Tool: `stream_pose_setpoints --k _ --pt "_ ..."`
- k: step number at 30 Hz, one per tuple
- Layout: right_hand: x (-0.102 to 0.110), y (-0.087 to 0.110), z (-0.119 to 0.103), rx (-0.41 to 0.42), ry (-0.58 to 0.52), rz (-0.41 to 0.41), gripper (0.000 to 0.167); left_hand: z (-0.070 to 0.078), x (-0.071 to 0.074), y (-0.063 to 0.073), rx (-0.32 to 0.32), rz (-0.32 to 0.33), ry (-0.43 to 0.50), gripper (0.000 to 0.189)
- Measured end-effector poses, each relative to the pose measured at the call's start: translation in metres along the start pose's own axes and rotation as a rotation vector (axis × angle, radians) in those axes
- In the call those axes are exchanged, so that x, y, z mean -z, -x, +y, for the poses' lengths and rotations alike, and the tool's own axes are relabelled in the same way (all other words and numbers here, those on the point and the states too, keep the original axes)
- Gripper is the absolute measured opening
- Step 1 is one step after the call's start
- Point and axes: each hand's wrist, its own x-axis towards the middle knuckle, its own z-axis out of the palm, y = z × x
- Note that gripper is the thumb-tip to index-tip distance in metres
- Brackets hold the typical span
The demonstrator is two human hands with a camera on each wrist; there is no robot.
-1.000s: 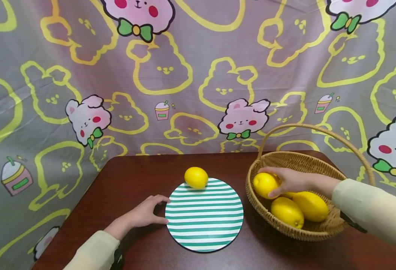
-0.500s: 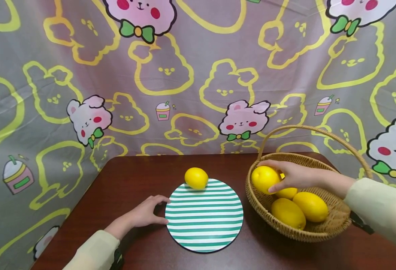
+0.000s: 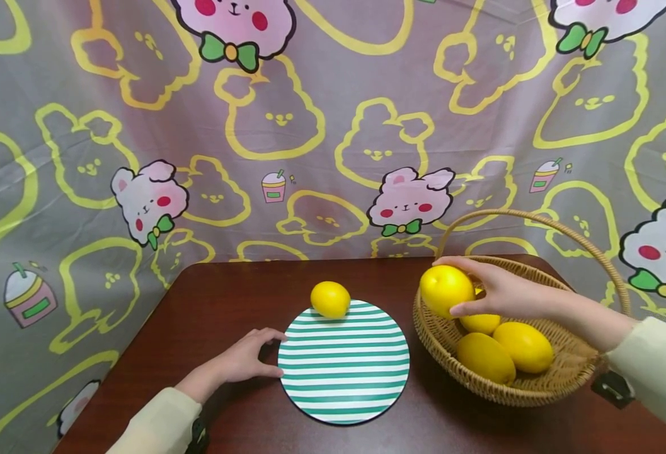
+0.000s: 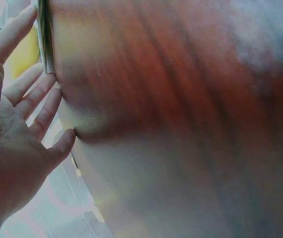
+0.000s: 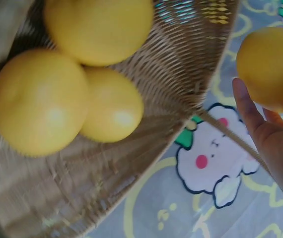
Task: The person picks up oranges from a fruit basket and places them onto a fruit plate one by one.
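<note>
My right hand (image 3: 499,290) grips a yellow lemon (image 3: 445,289) between thumb and fingers, over the left side of the wicker basket (image 3: 497,394). In the right wrist view, the held lemon (image 5: 270,69) appears at the right edge, apart from the fruit in the basket. My left hand (image 3: 247,358) rests on the table with its fingers spread and relaxed, fingertips and thumb right at the left rim of a round green-and-white striped plate (image 3: 344,372). Another lemon (image 3: 330,299) sits at the plate's far edge. In the left wrist view, the left hand's (image 4: 22,114) palm and fingers show.
Inside the basket lie yellow fruits: a small one (image 3: 480,323), a darker one (image 3: 486,359) and a longer one (image 3: 522,347). The basket's tall handle (image 3: 559,226) arches over it. Behind the dark red wooden table (image 3: 225,296) hangs a patterned curtain (image 3: 310,157).
My right hand has lifted the lemon up from among the fruit in the basket, uncovering the small fruit beneath. The left hand, plate and other lemon have stayed in place.
</note>
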Motion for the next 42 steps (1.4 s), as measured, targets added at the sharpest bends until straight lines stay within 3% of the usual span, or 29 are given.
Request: stream_pose_setpoints --k 7,23,31,42 --pt "-0.017 0.006 -0.011 0.039 -0.169 -0.002 0.071 0.001 0.001 0.0 0.006 -0.002 0.002 0.065" --pt "-0.07 0.003 -0.031 0.077 -0.186 0.031 0.074 0.001 0.0 0.0 0.01 -0.006 0.003 0.065" --pt "-0.097 -0.008 -0.039 0.078 -0.28 0.038 0.072 0.001 -0.001 0.0 0.001 -0.001 0.005 0.065" --pt "-0.13 -0.025 -0.042 0.046 -0.276 0.05 0.073 0.002 0.0 0.0 -0.002 0.0 0.001 0.065"
